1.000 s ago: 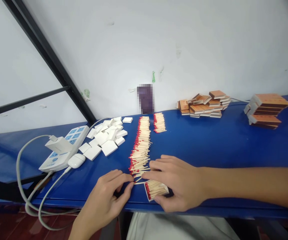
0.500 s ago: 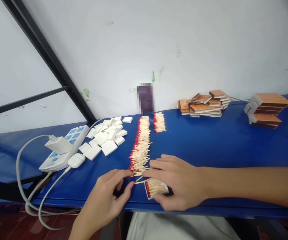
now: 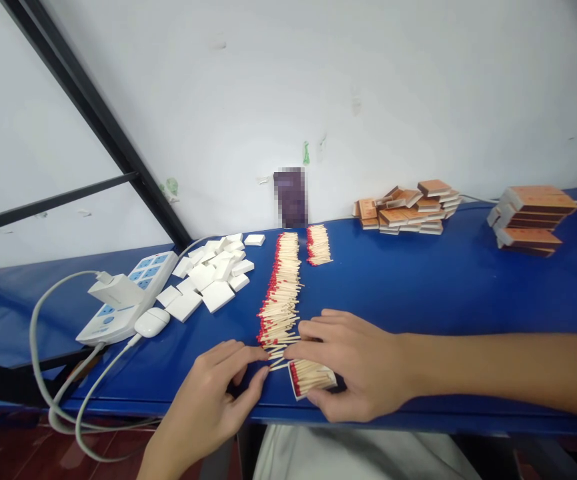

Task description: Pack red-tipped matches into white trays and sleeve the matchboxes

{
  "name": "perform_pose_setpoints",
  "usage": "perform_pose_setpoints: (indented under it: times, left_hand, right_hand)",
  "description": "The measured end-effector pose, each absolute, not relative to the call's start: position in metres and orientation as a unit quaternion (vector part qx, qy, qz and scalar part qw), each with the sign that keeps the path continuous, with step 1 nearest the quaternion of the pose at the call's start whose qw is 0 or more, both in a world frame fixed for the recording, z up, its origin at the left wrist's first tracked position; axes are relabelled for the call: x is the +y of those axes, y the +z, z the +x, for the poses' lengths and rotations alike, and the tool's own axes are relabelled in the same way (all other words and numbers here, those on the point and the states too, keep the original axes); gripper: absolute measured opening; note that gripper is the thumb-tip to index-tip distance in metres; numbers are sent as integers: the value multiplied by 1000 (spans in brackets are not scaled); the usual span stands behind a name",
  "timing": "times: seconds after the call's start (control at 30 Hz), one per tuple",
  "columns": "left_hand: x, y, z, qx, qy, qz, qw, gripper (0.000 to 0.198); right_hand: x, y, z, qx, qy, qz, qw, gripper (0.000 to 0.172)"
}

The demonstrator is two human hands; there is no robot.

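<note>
My left hand [image 3: 223,383] is at the near end of a long row of red-tipped matches [image 3: 281,280]. Its thumb and forefinger are bent in a loose pinch around the heads of a few stray matches [image 3: 279,364]. My right hand [image 3: 358,363] curls round a small white matchbox tray [image 3: 298,398], thumb at the near edge and palm at the right end. Matches [image 3: 313,375] lie side by side in the tray, heads to the left. The right forefinger touches the tails of the stray matches. My palm hides part of the tray's right end.
A shorter match row [image 3: 319,245] lies behind. White trays [image 3: 203,275] are heaped at left, beside a power strip [image 3: 135,283] with cables and a white earphone case [image 3: 152,323]. Orange matchbox sleeves [image 3: 408,208] and stacked matchboxes [image 3: 538,213] stand near the wall.
My left forefinger has shifted slightly right and down, closer to the thumb. The stray matches under the fingertips lie differently. My right hand and the tray have hardly moved.
</note>
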State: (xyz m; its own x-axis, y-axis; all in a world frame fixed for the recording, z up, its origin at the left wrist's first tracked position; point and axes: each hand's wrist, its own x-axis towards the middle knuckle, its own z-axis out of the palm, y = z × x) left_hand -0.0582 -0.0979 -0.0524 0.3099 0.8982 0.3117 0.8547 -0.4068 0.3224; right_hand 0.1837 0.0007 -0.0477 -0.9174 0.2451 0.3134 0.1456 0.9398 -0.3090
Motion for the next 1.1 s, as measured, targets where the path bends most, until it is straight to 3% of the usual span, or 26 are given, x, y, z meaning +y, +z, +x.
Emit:
perform_pose_setpoints:
  times: [0.33,1.1]
  left_hand:
    - [-99,-49,-56,524,211,824,37,23]
    - [-97,-50,-59,518,215,825,70,18]
  right_hand:
    - [1,-49,184,-967,135,-102,189,36]
    - [2,-48,183,-969,135,-109,176,34]
